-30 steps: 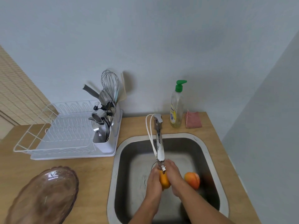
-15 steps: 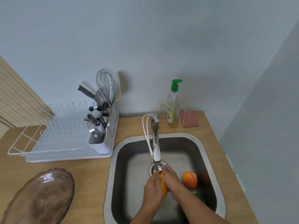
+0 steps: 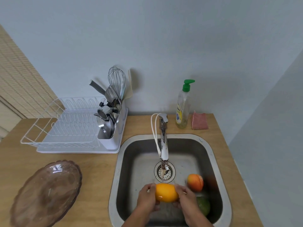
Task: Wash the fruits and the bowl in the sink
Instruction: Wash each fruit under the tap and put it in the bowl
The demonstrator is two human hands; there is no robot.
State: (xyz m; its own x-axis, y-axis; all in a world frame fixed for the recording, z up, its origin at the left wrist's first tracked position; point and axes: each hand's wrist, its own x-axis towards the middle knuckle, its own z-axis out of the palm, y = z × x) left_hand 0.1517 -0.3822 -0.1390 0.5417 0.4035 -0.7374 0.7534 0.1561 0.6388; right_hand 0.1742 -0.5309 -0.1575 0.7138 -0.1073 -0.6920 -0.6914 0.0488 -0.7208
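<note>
An orange-yellow fruit is held over the steel sink under the thin stream from the tap. My left hand grips its left end and my right hand grips its right end. A red-orange fruit lies on the sink floor to the right. A green fruit lies in the sink's near right corner, partly behind my right forearm. The brown glass bowl rests on the counter left of the sink.
A white dish rack with a utensil holder and whisk stands at the back left. A soap bottle and a pink sponge sit behind the sink. The drain lies below the tap. A wall closes the right side.
The fruit has turned sideways between my hands and dropped a little lower under the tap, so more of it shows. The green fruit has come into view.
</note>
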